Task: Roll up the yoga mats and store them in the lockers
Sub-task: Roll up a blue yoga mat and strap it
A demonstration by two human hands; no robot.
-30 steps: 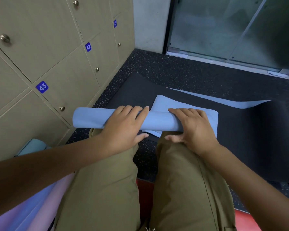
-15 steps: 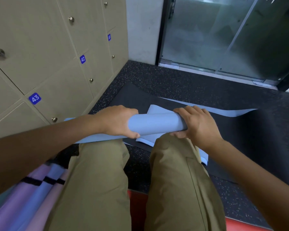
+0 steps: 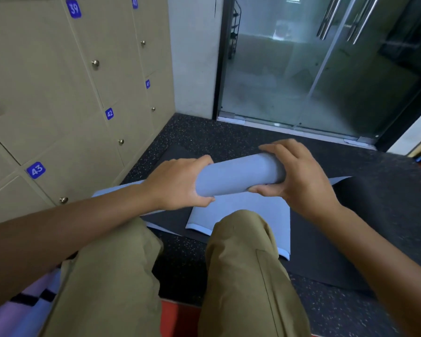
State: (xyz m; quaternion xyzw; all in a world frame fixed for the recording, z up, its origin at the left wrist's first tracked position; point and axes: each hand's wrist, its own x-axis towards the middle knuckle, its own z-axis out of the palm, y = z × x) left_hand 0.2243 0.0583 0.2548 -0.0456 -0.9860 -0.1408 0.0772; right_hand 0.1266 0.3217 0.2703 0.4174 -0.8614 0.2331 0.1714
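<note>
Gripping the pale blue foam yoga mat roll (image 3: pixel 238 175) at both ends, the person kneels w/ it lifted just above the knees, clear of the floor. Left hand (image 3: pixel 178 182) wraps the roll's left end, fingers curled over the top, thumb under; right hand (image 3: pixel 294 176) cups the right end, fingers over, thumb tucked below. Roll's long axis runs left-right across the body, right end tilted a bit higher and further away. Its loose unrolled tail (image 3: pixel 241 215) hangs down toward the knees, lying on a black flat mat (image 3: pixel 338 215) on the dark speckled rubber floor (image 3: pixel 204 132). Beige numbered lockers (image 3: pixel 66 98) stand to the left, doors all closed, so the left hand's nearer them and the roll's left end points that way. Prob. the tail needs winding in first, then swing left-end-first toward a locker.
</note>
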